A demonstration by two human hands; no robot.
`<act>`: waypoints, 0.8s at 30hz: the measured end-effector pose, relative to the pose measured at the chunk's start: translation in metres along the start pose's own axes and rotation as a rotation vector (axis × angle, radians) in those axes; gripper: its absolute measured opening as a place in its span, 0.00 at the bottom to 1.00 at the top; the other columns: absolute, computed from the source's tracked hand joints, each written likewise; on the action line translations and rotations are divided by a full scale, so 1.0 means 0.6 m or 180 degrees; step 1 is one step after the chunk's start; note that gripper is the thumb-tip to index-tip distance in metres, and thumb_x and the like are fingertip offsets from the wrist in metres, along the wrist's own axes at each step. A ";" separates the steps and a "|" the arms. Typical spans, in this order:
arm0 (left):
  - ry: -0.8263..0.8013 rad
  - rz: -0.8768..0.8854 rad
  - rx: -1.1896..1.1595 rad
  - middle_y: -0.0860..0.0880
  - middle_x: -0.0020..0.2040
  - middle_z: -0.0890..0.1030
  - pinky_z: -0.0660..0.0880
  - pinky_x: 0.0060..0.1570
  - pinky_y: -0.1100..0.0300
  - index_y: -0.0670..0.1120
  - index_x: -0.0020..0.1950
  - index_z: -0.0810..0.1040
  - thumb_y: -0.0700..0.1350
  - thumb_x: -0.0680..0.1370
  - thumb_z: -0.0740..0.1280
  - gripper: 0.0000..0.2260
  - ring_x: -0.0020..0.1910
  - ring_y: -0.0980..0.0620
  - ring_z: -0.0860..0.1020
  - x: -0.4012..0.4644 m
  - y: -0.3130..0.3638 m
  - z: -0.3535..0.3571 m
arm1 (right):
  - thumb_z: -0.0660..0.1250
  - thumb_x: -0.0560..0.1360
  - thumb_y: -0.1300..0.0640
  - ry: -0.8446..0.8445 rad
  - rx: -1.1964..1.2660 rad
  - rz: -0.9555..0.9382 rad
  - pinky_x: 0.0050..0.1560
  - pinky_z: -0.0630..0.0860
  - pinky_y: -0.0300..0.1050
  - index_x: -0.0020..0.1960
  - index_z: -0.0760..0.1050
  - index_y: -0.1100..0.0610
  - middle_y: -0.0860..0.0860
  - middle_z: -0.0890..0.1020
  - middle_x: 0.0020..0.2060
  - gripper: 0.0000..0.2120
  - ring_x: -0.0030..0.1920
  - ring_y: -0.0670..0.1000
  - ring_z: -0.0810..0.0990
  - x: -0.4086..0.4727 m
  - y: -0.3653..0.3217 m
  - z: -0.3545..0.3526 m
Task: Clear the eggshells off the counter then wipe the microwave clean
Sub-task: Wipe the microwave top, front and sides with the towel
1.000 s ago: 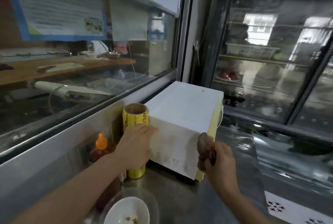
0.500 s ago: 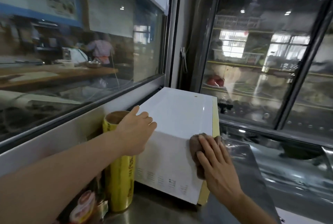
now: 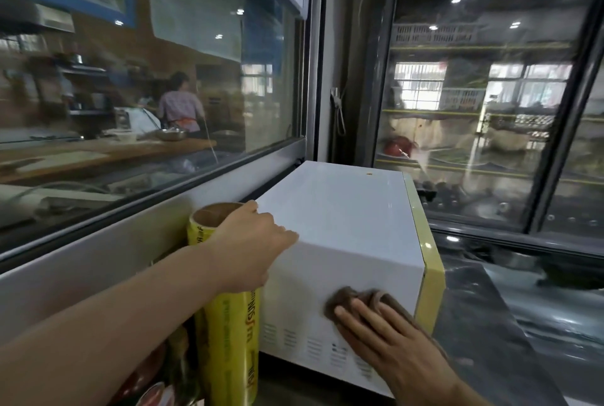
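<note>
Steel desk (image 3: 483, 333), beside a window: right hand (image 3: 389, 340), fingers flat, is pressed on a brown cloth (image 3: 351, 299) against the white microwave (image 3: 343, 226) side. Left hand (image 3: 248, 248) is laid open over its top edge. Yellow wrap roll (image 3: 228, 340) is stood just beside.

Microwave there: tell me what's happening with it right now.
A person is wiping the white microwave. The right hand presses a brown cloth flat against its near side panel, above the vent slots. The left hand rests on the top corner, bracing it. A yellow roll of cling film stands upright beside it.
</note>
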State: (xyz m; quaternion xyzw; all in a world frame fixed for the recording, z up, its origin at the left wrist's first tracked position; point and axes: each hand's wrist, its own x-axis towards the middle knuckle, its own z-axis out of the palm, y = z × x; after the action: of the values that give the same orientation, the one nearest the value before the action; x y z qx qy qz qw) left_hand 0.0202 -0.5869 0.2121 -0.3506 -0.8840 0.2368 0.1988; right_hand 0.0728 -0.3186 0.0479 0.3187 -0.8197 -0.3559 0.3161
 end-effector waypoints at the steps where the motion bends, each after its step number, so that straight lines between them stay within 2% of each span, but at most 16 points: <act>1: -0.0031 0.0019 -0.0015 0.52 0.56 0.77 0.66 0.58 0.51 0.52 0.66 0.67 0.51 0.73 0.64 0.21 0.57 0.49 0.73 0.002 -0.003 -0.005 | 0.58 0.72 0.50 -0.0004 -0.0049 -0.0043 0.71 0.47 0.55 0.75 0.55 0.55 0.53 0.53 0.76 0.34 0.75 0.57 0.49 0.000 0.011 -0.007; 4: -0.0144 0.0053 -0.0058 0.53 0.55 0.77 0.66 0.55 0.53 0.53 0.63 0.68 0.57 0.71 0.65 0.22 0.58 0.50 0.70 0.005 -0.025 -0.017 | 0.57 0.71 0.51 0.0191 0.0064 0.0306 0.72 0.48 0.55 0.75 0.56 0.55 0.52 0.55 0.76 0.34 0.75 0.56 0.51 0.020 0.043 -0.034; 6: -0.0348 -0.0090 -0.0163 0.54 0.59 0.76 0.66 0.56 0.53 0.54 0.66 0.66 0.61 0.68 0.66 0.28 0.61 0.50 0.68 0.007 -0.040 -0.018 | 0.56 0.69 0.53 0.0386 0.0355 0.0792 0.73 0.49 0.55 0.75 0.56 0.55 0.51 0.56 0.76 0.34 0.75 0.56 0.52 0.057 0.050 -0.050; 8: -0.0512 -0.0193 -0.0295 0.54 0.61 0.75 0.67 0.57 0.52 0.54 0.66 0.67 0.62 0.67 0.68 0.30 0.61 0.50 0.69 0.011 -0.044 -0.016 | 0.55 0.69 0.54 0.0551 0.0556 0.1078 0.73 0.48 0.55 0.76 0.54 0.55 0.50 0.55 0.76 0.35 0.76 0.56 0.52 0.099 0.035 -0.053; 11: -0.0509 -0.0182 -0.0350 0.53 0.58 0.74 0.69 0.55 0.53 0.53 0.63 0.71 0.60 0.65 0.70 0.29 0.59 0.50 0.71 0.015 -0.039 -0.008 | 0.55 0.72 0.54 0.0555 0.0377 0.0650 0.73 0.47 0.53 0.75 0.54 0.56 0.49 0.55 0.76 0.32 0.75 0.55 0.50 0.115 -0.016 -0.020; 13: -0.0506 -0.0193 -0.0365 0.52 0.58 0.74 0.69 0.55 0.53 0.53 0.64 0.70 0.60 0.65 0.70 0.29 0.59 0.49 0.70 0.012 -0.039 -0.006 | 0.48 0.79 0.57 0.0461 0.0140 0.0236 0.73 0.46 0.52 0.75 0.54 0.56 0.48 0.55 0.75 0.25 0.76 0.55 0.48 0.095 -0.035 0.000; 15: -0.0512 -0.0176 -0.0388 0.52 0.59 0.73 0.68 0.54 0.53 0.53 0.65 0.70 0.59 0.65 0.70 0.30 0.59 0.49 0.69 0.008 -0.042 -0.008 | 0.44 0.79 0.55 0.0406 0.0078 0.0112 0.73 0.46 0.52 0.76 0.50 0.57 0.49 0.52 0.75 0.25 0.76 0.55 0.47 0.082 -0.022 0.001; 17: -0.0521 -0.0152 -0.0405 0.52 0.59 0.73 0.66 0.53 0.53 0.53 0.65 0.70 0.59 0.65 0.71 0.31 0.59 0.49 0.69 0.006 -0.043 -0.010 | 0.45 0.79 0.52 0.0507 0.0136 0.0230 0.72 0.49 0.52 0.76 0.53 0.56 0.49 0.54 0.76 0.26 0.75 0.54 0.51 0.094 0.005 -0.018; 19: -0.0522 -0.0146 -0.0433 0.52 0.60 0.72 0.66 0.54 0.52 0.53 0.66 0.69 0.59 0.65 0.71 0.32 0.60 0.49 0.68 0.005 -0.045 -0.011 | 0.49 0.77 0.55 0.0640 0.0340 0.0505 0.72 0.51 0.52 0.75 0.57 0.55 0.49 0.58 0.75 0.26 0.75 0.54 0.55 0.127 0.024 -0.041; 22: -0.0542 -0.0186 -0.0590 0.52 0.63 0.71 0.67 0.59 0.50 0.54 0.68 0.65 0.59 0.64 0.72 0.35 0.62 0.49 0.67 0.006 -0.050 -0.009 | 0.56 0.69 0.52 0.0622 0.0480 0.0721 0.72 0.49 0.52 0.74 0.59 0.57 0.50 0.59 0.75 0.34 0.75 0.55 0.55 0.169 0.012 -0.047; 24: -0.0587 -0.0207 -0.0701 0.53 0.65 0.71 0.66 0.61 0.50 0.55 0.70 0.61 0.59 0.63 0.74 0.39 0.63 0.49 0.67 0.006 -0.056 -0.010 | 0.56 0.71 0.53 0.0576 0.0506 0.0603 0.72 0.49 0.53 0.74 0.58 0.59 0.50 0.60 0.74 0.32 0.75 0.55 0.54 0.168 -0.007 -0.035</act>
State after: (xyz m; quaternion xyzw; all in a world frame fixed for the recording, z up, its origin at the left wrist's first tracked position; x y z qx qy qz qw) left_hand 0.0030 -0.6043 0.2363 -0.3182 -0.9300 0.1631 0.0848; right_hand 0.0295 -0.4042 0.0856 0.2947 -0.8398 -0.2283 0.3946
